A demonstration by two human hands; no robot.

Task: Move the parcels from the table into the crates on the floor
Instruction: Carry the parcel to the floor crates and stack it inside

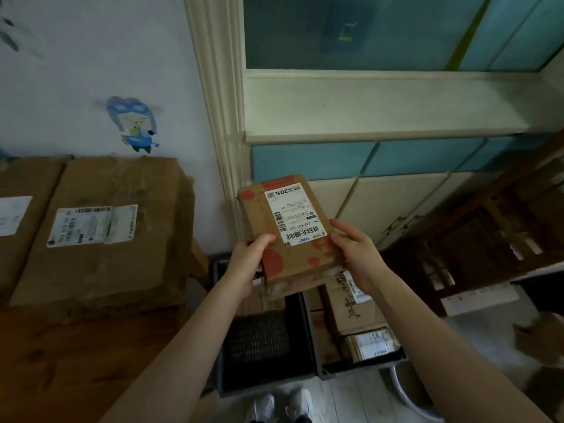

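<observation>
A small brown cardboard parcel (290, 230) with red dots and a white shipping label is held in the air above the floor crates. My left hand (248, 261) grips its near left corner, thumb on top. My right hand (355, 251) grips its near right edge. Below on the floor stand two dark crates: the left crate (265, 346) shows its mesh bottom and a brown parcel at its far end, the right crate (363, 366) holds several cardboard parcels. Large brown parcels (103, 233) lie on the wooden table (76, 361) at the left.
A cream window sill (381, 108) and blue and cream panels stand behind the crates. A dark wooden shelf (488, 239) with small items stands at the right. My white shoes (280, 404) are on the pale floor just before the crates.
</observation>
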